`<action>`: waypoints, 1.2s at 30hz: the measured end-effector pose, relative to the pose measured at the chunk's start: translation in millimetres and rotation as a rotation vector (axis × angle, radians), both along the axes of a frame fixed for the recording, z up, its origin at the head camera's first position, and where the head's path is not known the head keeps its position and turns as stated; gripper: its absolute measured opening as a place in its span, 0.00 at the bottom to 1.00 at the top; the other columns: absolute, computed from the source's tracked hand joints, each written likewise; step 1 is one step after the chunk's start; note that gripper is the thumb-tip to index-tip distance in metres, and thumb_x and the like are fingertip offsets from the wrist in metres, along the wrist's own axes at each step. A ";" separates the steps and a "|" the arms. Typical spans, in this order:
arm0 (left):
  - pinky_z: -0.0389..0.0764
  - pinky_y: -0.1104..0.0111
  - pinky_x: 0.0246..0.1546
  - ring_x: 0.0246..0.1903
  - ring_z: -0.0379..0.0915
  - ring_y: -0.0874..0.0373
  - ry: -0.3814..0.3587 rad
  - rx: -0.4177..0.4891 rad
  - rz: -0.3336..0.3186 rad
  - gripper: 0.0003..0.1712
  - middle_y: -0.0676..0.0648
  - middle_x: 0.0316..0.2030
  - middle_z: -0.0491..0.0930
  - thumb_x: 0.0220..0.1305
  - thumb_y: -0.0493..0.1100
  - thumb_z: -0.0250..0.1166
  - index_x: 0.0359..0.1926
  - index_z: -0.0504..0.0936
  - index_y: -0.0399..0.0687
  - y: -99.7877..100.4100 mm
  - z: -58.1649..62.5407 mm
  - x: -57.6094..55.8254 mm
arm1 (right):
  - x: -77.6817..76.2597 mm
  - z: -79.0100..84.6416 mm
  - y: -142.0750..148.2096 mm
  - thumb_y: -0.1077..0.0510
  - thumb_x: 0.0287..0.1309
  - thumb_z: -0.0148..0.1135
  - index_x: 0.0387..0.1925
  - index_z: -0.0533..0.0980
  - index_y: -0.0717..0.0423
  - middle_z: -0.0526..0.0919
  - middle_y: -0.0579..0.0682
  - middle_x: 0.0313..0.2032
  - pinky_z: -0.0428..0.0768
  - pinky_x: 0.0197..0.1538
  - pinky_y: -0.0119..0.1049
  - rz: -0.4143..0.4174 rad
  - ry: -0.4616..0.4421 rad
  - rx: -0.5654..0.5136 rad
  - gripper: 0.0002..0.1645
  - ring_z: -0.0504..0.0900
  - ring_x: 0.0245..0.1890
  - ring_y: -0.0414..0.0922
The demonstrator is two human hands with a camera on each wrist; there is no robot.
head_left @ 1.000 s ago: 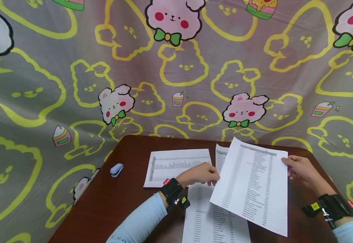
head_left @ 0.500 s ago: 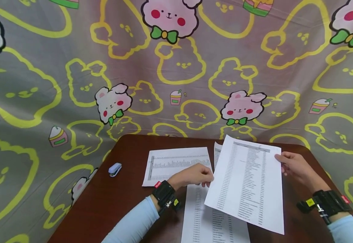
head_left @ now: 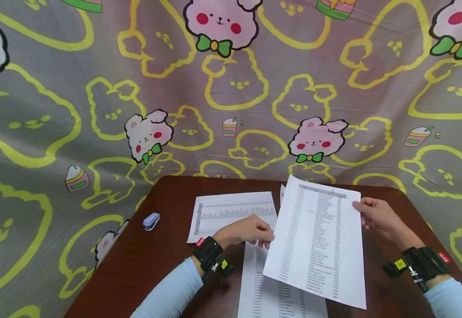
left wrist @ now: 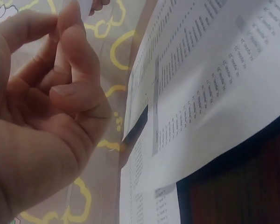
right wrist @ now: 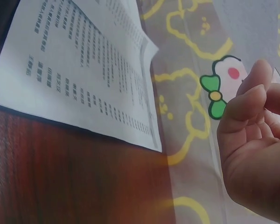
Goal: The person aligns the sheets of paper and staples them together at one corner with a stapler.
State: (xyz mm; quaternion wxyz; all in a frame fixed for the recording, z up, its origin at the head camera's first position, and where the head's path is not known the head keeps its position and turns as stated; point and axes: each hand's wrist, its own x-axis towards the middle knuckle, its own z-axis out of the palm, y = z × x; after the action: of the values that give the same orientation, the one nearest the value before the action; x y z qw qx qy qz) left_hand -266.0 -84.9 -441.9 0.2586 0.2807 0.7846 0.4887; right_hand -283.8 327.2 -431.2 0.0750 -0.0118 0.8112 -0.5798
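A printed sheet of paper is held up off the table, tilted, with a list in columns facing the head camera. My left hand pinches its left edge between thumb and finger; the left wrist view shows this hand with a bit of white paper at its fingertips. At the sheet's upper right edge, my right hand pinches it with thumb on the front. Beneath lies another printed sheet, partly covered by the raised one. A sideways printed sheet rests farther back, left of the raised paper.
A small lavender stapler sits at the left of the dark brown table. Behind the raised sheet, a white paper corner peeks out. A patterned cloth hangs just past the table's far edge.
Both hands have shifted a little to the left, carrying the raised sheet with them. The sheets on the table and the stapler stay where they were.
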 end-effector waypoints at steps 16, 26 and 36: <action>0.54 0.71 0.14 0.13 0.58 0.60 -0.173 0.036 -0.002 0.10 0.50 0.18 0.79 0.62 0.42 0.66 0.28 0.86 0.40 -21.9 -10.5 8.6 | 3.1 -7.3 -24.1 0.38 0.63 0.59 0.50 0.69 0.58 0.86 0.41 0.35 0.75 0.27 0.28 0.061 -0.025 -0.040 0.30 0.79 0.22 0.41; 0.55 0.71 0.14 0.13 0.59 0.61 -0.236 -0.003 -0.022 0.09 0.49 0.17 0.79 0.60 0.42 0.67 0.26 0.86 0.41 -32.0 -24.2 13.8 | 2.1 -28.5 -34.7 0.39 0.63 0.60 0.49 0.69 0.59 0.85 0.46 0.36 0.74 0.27 0.29 0.103 -0.068 -0.056 0.29 0.78 0.22 0.42; 0.58 0.73 0.15 0.15 0.64 0.62 -0.260 -0.006 0.019 0.10 0.50 0.17 0.80 0.59 0.42 0.68 0.26 0.85 0.40 -41.5 -31.8 26.7 | 0.1 -41.0 -43.4 0.41 0.64 0.60 0.48 0.70 0.62 0.86 0.52 0.39 0.73 0.25 0.29 0.149 -0.076 -0.058 0.28 0.79 0.22 0.48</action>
State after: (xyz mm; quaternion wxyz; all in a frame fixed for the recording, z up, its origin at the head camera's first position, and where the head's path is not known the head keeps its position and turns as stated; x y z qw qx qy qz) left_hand -239.3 -126.4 -473.7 0.3541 0.2069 0.7485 0.5212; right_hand -283.7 283.8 -472.2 0.1485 -0.0524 0.7874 -0.5959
